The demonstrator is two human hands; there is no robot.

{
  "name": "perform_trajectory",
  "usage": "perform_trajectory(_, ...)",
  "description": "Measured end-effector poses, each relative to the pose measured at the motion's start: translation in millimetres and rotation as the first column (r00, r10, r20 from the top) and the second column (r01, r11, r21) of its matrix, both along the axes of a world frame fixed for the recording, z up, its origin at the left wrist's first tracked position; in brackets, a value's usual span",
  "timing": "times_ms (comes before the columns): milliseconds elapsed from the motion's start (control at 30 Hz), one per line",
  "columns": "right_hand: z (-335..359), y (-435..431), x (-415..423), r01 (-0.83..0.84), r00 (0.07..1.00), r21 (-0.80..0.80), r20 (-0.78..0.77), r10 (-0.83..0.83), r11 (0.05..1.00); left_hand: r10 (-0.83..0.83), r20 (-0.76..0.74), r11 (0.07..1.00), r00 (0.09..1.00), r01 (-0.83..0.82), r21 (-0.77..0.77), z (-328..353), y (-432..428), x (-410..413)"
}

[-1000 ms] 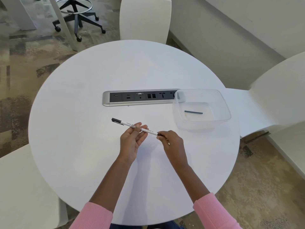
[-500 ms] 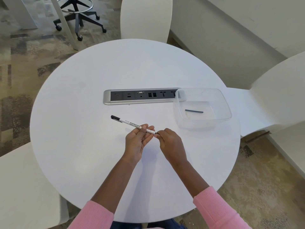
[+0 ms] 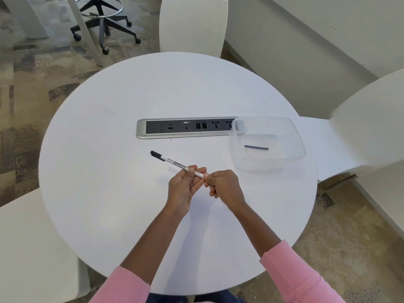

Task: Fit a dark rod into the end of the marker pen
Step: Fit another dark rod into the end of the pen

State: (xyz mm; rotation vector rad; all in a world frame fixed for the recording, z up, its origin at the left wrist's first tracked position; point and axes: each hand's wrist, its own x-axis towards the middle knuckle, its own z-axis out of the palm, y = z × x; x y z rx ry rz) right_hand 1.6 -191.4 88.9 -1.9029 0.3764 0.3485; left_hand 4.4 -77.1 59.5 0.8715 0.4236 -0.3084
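A white marker pen (image 3: pixel 172 161) with a black cap at its far-left end is held level above the round white table (image 3: pixel 122 215). My left hand (image 3: pixel 185 189) grips its barrel near the right end. My right hand (image 3: pixel 225 186) is pinched shut right against the pen's near end, and its fingertips cover that end and whatever is between them. A second dark rod (image 3: pixel 256 147) lies loose on the floor of the clear plastic container (image 3: pixel 302 147) to the right.
A silver and black socket strip (image 3: pixel 185 127) is set into the table behind the pen, its right end under the container. White chairs stand at the far side (image 3: pixel 193 25), right (image 3: pixel 369 127) and left (image 3: pixel 28 248). An office stool base (image 3: pixel 102 20) stands on the carpet.
My hands have closed together. A short dark tip that showed between the pen's end and my right fingers a second ago is now covered. The pen has slid slightly left.
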Motion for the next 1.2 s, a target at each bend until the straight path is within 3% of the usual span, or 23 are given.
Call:
perform_trajectory(233,2,-7,2,0.116,0.953,0.265,-0.300,-0.033,0.957,-0.021,0.006,0.999,1.000,0.021,0.032,2,0,-2)
perform_trajectory(367,4,-7,-3,0.097,0.969,0.326,-0.247,-0.014,0.940,-0.018,0.026,0.999,1.000,0.017,0.033,5,0,-1)
perform_trajectory(500,-4,-1,-14,-0.047,0.997,-0.004,0.062,0.047,0.999,0.033,0.009,0.999,0.999,-0.033,0.007,6,-1,0)
perform_trajectory(633,-13,-2,-24,-0.086,0.925,-0.370,0.316,0.212,0.925,0.062,-0.007,0.998,0.998,-0.062,0.008,9,-1,1)
perform_trajectory(833,-12,-2,-23,-0.034,0.823,-0.649,0.413,0.390,0.760,0.068,-0.009,0.998,0.998,-0.068,-0.008,14,-3,-1)
perform_trajectory(1000,-6,-3,-18,-0.066,0.804,-0.571,0.455,0.382,0.818,0.051,-0.028,0.998,0.998,-0.051,-0.032,18,-3,-2)
perform_trajectory(1200,0,1,-15,0.023,0.933,-0.183,0.357,0.044,0.983,0.004,0.007,1.000,1.000,-0.004,-0.008,22,-3,4)
